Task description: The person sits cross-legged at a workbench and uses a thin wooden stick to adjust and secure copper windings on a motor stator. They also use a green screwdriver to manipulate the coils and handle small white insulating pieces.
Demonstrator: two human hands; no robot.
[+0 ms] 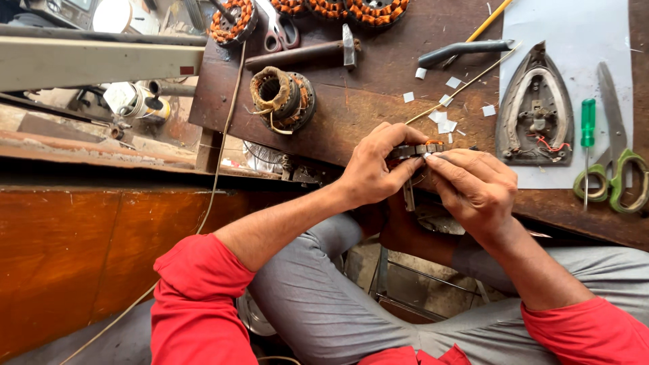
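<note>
Both hands meet at the near edge of a worn wooden workbench [351, 108]. My left hand [376, 167] grips a small motor stator [418, 150] with copper windings, seen edge-on. My right hand [474, 186] pinches at the stator's top with fingertips, apparently on a small white paper slip; the detail is hidden by the fingers. Small white paper pieces [443, 122] lie scattered on the bench just beyond the hands.
A wound stator [282, 99] sits at left, more stators [341, 8] at the back. An iron soleplate [534, 108], green screwdriver [587, 135] and green-handled scissors [618, 169] lie on white paper at right. A hammer [304, 53], red-handled scissors [280, 30] and a thin stick [463, 86] are behind.
</note>
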